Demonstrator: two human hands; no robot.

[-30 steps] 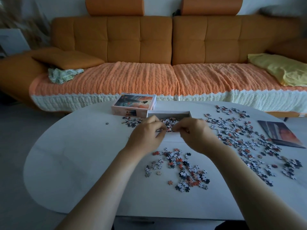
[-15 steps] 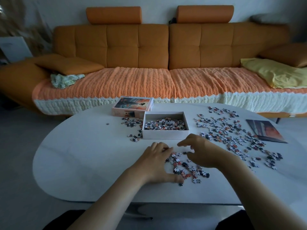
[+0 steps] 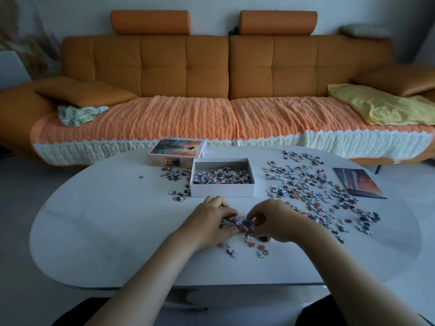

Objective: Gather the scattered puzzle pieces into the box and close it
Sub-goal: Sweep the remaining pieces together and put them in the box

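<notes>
Now mid-gather, with the lid (image 3: 176, 150) off at the left, just beside the part-filled box (image 3: 222, 191). Cupping a small heap of puzzle pieces (image 3: 243, 225) on the tabletop (image 3: 106, 220): left hand (image 3: 209, 222) fingers curled round it, right hand (image 3: 275, 220) fingers bent, pinching in. Probably calls next for a joint lift into the box; leaves the wide scatter (image 3: 313, 189) at right.

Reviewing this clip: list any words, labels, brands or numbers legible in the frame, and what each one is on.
No text can be read anywhere in this view.
Box lid: picture on top; any print on its side is too blurred to read.
Printed sheet: image only, no words readable.
Box: plain white walls.
Puzzle pieces: colours only.
</notes>
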